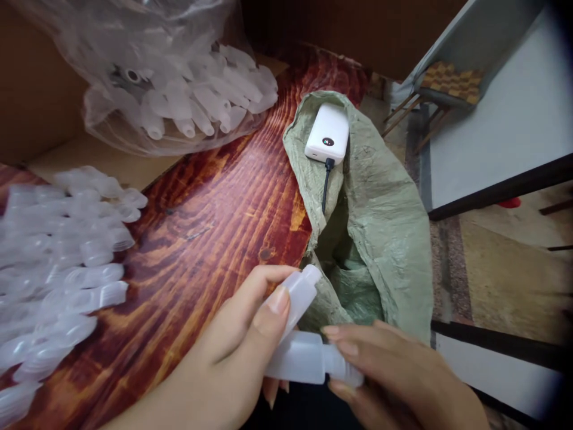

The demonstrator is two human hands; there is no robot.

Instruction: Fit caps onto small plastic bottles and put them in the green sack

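Note:
My left hand (239, 340) is closed around a small translucent plastic bottle (299, 294), which points up and to the right. My right hand (394, 373) grips a second translucent bottle (304, 358) lying sideways just below the first. The two bottles nearly touch at the table's near edge. Both hands hover beside the mouth of an open green woven sack (380, 239).
A pile of clear plastic caps (62, 263) covers the left of the red-brown wooden table (210, 221). A clear plastic bag of small bottles (179, 77) lies at the back. A white power bank (327, 134) with a black cable rests on the sack.

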